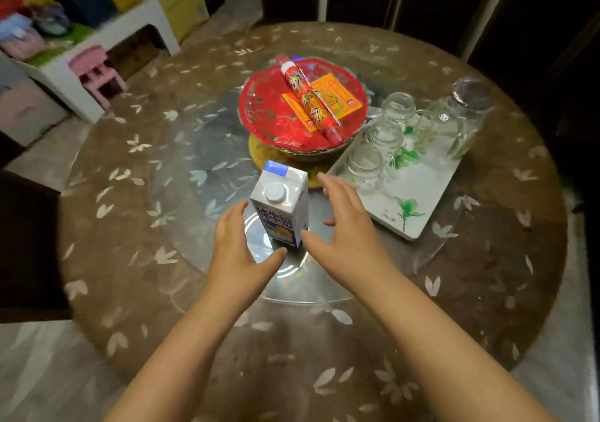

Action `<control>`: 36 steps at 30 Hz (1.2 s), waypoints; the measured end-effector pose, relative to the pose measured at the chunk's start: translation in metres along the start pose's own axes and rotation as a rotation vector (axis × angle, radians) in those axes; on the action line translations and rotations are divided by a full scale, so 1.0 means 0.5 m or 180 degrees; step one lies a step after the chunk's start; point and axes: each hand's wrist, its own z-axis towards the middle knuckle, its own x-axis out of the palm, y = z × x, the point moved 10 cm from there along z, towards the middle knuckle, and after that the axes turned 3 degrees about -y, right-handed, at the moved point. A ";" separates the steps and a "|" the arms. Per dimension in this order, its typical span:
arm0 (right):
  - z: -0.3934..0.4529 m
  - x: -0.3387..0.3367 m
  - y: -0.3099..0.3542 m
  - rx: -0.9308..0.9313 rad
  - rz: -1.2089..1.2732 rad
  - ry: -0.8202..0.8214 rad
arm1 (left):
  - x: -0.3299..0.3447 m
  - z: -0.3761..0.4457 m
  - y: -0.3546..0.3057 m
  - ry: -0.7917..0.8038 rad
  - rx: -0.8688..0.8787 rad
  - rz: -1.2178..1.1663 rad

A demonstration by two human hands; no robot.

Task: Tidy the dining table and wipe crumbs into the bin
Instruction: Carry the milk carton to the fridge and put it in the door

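A white and blue milk carton [281, 204] with a round white cap stands upright on the glass turntable [181, 175] in the middle of the round table [487, 275]. My left hand [238, 246] is just to its left, fingers relaxed and spread, holding nothing. My right hand [345, 227] is just to the carton's right, fingers straight and spread, thumb close to the carton's lower corner. Neither hand grips the carton.
Behind the carton a red bowl [263, 106] holds a red printed roll [308, 97] and yellow paper. A white tray [415, 207] at the right carries three upturned glasses [383, 139] and a glass jug [461, 113]. A pink stool [97, 71] and shelves stand beyond the table's left edge.
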 end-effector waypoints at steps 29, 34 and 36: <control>0.125 0.139 -0.065 0.0690 -0.0250 -0.0034 | 0.177 0.251 0.089 0.1836 0.0900 -0.1175; 0.075 0.121 -0.040 0.0802 -0.0054 -0.0057 | 0.134 0.199 0.034 0.1779 0.1399 -0.0884; 0.022 0.090 -0.024 0.0900 0.0180 -0.0179 | 0.120 0.157 0.016 0.1798 0.1578 -0.0746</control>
